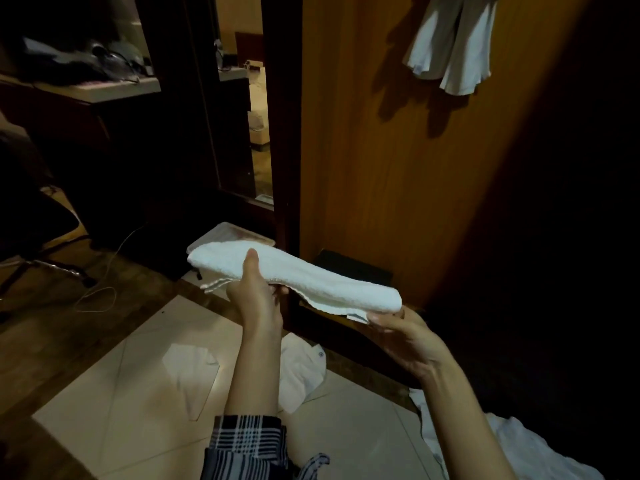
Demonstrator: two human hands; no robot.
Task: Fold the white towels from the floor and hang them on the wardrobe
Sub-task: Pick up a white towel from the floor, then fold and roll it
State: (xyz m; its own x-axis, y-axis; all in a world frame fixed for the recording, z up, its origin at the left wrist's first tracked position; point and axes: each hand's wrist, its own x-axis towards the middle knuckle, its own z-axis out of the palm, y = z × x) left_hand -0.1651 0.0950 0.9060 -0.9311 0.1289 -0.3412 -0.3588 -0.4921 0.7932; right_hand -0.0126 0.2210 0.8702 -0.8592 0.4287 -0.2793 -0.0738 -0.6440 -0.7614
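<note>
We've got one folded towel (294,277) held flat in the air in front of the wardrobe (381,150). Left hand (254,292) pinches it near the far end, thumb on top, fingers under. Right hand (401,332) supports the near end from below; whether its fingers curl round the edge, we can't tell.

To do this step well, we'd judge: keep the layers pinched so the fold doesn't slip, lift level, and drape at the midline.

Count: one towel in hand, one cloth hanging (453,46) on the wardrobe, three white pieces on the floor (194,375), (301,372), (512,441).
</note>
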